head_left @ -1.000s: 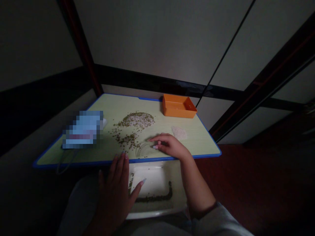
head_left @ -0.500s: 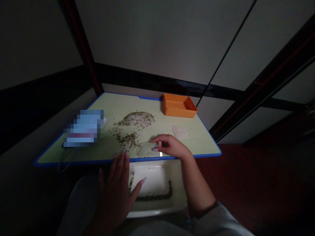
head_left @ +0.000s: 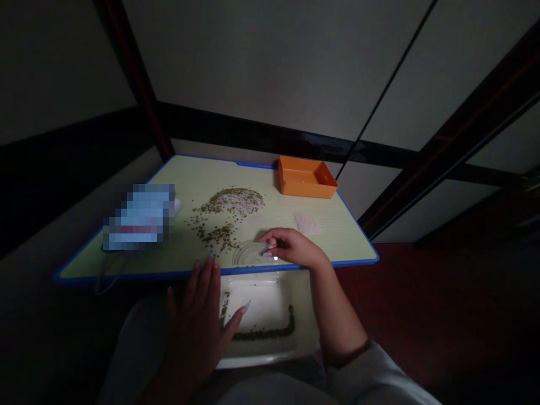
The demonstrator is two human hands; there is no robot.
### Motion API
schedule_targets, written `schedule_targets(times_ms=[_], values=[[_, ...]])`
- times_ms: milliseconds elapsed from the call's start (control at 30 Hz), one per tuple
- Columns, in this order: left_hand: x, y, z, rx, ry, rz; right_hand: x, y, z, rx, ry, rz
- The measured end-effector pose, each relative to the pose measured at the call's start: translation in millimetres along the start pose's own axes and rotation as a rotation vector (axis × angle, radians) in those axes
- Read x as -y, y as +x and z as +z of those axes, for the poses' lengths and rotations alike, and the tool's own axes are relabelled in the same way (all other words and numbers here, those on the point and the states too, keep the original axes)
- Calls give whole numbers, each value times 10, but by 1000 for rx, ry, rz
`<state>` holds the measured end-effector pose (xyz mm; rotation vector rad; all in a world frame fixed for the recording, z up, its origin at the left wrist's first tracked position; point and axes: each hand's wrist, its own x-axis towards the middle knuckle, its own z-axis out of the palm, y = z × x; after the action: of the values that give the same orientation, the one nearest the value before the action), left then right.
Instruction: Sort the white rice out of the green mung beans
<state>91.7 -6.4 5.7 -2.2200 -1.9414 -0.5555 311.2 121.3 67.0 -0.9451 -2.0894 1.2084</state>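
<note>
My right hand (head_left: 295,246) pinches the right part of a clear protractor (head_left: 248,254), which lies at the table's near edge. Just beyond it, small green beans and pale rice-like grains are spread in a scattered patch (head_left: 223,235). A denser mixed pile (head_left: 234,201) lies farther back. My left hand (head_left: 198,315) is open, its fingertips at the table edge left of the protractor and its thumb over a white tray (head_left: 261,360). Green beans line the tray's near and side edges below the table.
An orange box (head_left: 310,188) stands at the table's back right corner. In front of it lies a small heap of pale grains (head_left: 307,223). A blurred-out blue object (head_left: 141,216) with a cord sits at the left. Blue trim edges the table (head_left: 169,273); cabinet panels rise behind.
</note>
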Motion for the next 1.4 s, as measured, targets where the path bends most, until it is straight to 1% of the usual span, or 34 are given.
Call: schedule_targets(times_ms=[267,633,700,867,933,1000,1100,1167,1267,1400], values=[[5,-2,11,12,20,-5,-15,-13,-2,19,82,-15],[2,7,-8,10,13,-5,3,-16,-2,5,115,23],[0,5,-9,11,10,-8,-2,-17,-3,-34,106,8],[8,-3,1,-5,24,1,-32,-32,-26,-227,92,-29],[16,-3,9,-7,29,7,-47,-42,-38,-261,96,-24],[22,-1,18,-9,31,10,-54,-51,-44,-231,101,-18],[25,2,27,-16,31,14,-49,-55,-42,-125,119,-5],[25,1,29,-22,29,18,-44,-48,-32,-85,119,1],[26,-5,25,-24,25,16,-47,-25,-12,-82,87,24],[35,-4,27,-23,27,20,-62,-2,7,-134,17,51]])
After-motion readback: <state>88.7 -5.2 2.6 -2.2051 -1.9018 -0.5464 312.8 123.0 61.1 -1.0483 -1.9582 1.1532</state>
